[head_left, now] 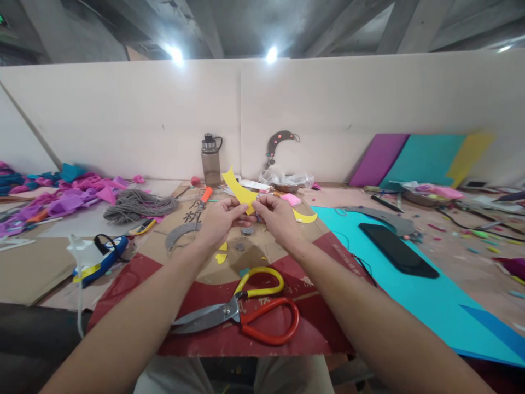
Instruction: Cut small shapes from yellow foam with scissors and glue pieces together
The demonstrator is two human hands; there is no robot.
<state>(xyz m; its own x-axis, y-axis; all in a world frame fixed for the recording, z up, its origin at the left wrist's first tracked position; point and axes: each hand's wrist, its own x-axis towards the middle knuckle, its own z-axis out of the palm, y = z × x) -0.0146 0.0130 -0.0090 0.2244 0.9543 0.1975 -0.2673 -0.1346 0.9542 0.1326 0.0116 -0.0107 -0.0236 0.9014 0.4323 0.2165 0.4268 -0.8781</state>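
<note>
A curved yellow piece (241,191) is held up over the cardboard between both hands. My left hand (229,216) pinches its lower edge. On the other side, my right hand (273,213) grips the right end, fingers closed on it. Large scissors (229,311) with one yellow and one red handle lie on the red part of the cardboard (184,342), blades pointing left. Small yellow scraps (221,257) and a grey crescent (180,235) rest below and left of the hands. Another curved yellow piece (307,217) lies just right of my right hand.
A bottle (211,164) and a dark decorated crescent (280,143) are by the wall. Grey cord (139,207), pink and purple scraps (77,200) and a blue power strip (102,265) are left. A black phone (397,250) lies on turquoise sheets (443,312) at right.
</note>
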